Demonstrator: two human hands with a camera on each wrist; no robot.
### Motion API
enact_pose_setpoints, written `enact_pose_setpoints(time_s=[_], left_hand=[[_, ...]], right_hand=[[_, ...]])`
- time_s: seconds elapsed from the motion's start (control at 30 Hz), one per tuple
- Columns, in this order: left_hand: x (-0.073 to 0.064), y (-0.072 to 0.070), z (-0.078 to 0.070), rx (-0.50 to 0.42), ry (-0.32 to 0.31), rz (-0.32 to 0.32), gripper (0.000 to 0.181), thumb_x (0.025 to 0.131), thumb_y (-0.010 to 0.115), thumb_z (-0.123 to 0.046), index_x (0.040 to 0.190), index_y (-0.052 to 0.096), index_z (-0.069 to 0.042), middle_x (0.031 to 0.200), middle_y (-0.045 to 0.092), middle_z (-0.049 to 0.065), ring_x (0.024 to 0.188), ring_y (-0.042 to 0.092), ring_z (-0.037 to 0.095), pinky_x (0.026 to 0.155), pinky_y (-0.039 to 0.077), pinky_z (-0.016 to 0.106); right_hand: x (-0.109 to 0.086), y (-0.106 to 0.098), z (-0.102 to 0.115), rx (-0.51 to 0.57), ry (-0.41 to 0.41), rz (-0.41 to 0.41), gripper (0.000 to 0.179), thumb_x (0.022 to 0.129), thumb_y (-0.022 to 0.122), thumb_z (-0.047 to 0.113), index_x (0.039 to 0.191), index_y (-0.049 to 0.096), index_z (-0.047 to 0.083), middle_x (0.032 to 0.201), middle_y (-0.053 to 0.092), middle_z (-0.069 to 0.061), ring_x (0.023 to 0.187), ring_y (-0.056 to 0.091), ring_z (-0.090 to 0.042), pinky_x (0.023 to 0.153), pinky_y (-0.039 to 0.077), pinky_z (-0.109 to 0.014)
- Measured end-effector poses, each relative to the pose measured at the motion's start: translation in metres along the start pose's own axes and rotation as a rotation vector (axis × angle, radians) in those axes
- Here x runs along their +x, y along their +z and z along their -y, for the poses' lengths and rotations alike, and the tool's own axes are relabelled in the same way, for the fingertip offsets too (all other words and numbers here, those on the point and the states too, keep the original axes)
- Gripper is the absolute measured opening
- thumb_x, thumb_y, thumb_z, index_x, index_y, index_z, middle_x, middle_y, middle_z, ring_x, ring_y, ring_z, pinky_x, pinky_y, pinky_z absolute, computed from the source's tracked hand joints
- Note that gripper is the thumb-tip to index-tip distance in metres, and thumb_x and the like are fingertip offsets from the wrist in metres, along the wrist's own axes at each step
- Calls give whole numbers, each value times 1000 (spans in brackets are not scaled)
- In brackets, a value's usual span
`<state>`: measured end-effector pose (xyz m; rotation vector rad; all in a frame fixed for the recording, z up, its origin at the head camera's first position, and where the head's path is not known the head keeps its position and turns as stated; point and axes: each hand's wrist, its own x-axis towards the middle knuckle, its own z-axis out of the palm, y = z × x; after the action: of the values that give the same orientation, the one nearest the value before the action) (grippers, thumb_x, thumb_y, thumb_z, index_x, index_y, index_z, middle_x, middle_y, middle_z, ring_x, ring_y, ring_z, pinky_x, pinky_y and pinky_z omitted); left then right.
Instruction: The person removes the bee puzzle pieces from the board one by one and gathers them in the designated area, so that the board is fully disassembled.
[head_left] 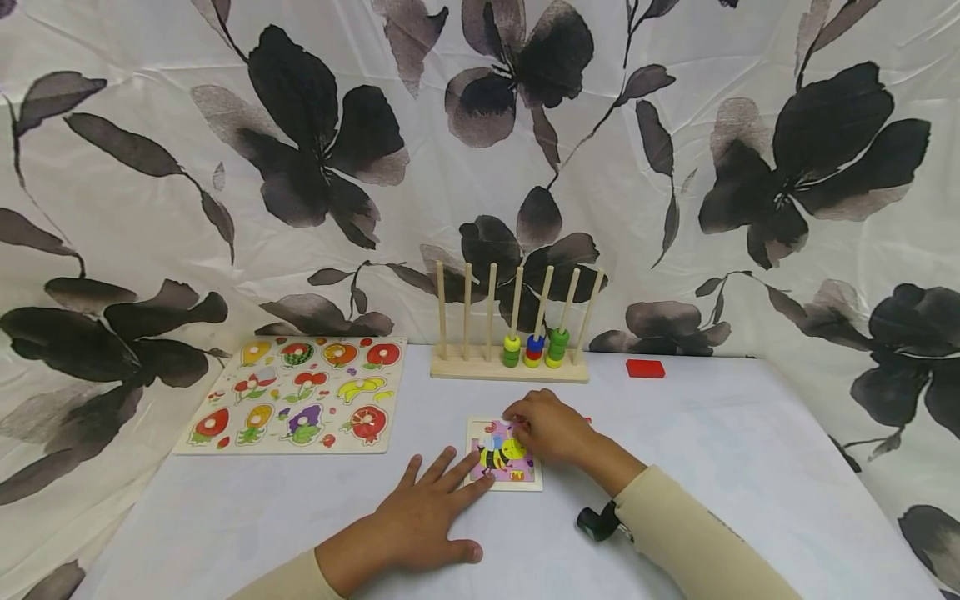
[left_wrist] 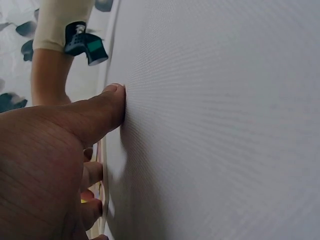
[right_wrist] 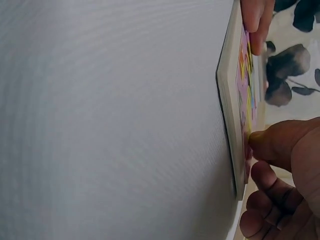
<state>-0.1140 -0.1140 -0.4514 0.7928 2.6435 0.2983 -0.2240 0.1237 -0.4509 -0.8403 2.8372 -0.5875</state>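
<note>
A small bee jigsaw puzzle (head_left: 504, 475) in a pale wooden frame lies flat on the table. My left hand (head_left: 420, 512) is spread palm down at its left, with the foremost fingertips over its left edge and the thumb on the white cloth. In the left wrist view, the thumb (left_wrist: 102, 112) rests on the cloth. Over the puzzle's upper right corner, my right hand (head_left: 551, 427) bends its fingers and pinches a puzzle piece (right_wrist: 247, 167) at the board. Its thumb (right_wrist: 272, 142) touches the pink surface; the fingers mostly hide that corner.
A fruit peg board (head_left: 285, 448) lies at the left. Behind the puzzle stands a wooden peg rack (head_left: 465, 367) with coloured beads on 3 pegs. A red block (head_left: 645, 368) sits at the back right. Another small red thing (head_left: 588, 420) shows behind my right hand. A floral curtain (head_left: 480, 183) hangs behind.
</note>
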Motion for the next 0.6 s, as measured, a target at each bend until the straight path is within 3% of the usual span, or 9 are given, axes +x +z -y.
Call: enact_pose_setpoints(time_s=[0.6], left_hand=[[1, 3, 2, 2, 9, -7, 88, 86, 61, -74, 161, 34, -36, 171, 15, -3, 156, 10, 36, 114, 11, 73]], right_hand=[[-1, 0, 5, -4, 35, 25, 22, 96, 72, 16, 118, 75, 13, 92, 64, 3, 95, 57, -18, 87, 54, -37]])
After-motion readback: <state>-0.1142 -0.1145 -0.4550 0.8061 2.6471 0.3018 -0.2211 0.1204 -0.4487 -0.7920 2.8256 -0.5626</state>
